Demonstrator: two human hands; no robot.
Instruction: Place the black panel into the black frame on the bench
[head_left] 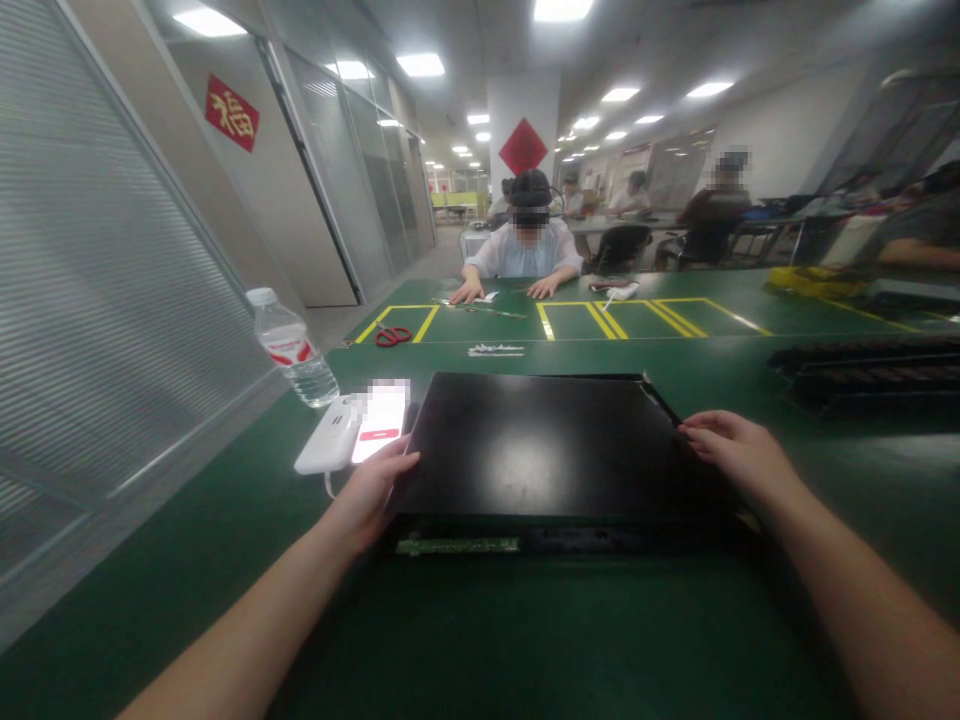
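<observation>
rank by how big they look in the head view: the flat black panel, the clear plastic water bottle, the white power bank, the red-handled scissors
1. Flat black panel, held at both side edges.
2. Clear plastic water bottle and white power bank: look much alike, so unranked.
3. Red-handled scissors, though they lie farther from the camera, so unsure.

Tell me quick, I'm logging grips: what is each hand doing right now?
Left hand: grips the left edge of the black panel.
Right hand: grips the panel's right edge.
</observation>
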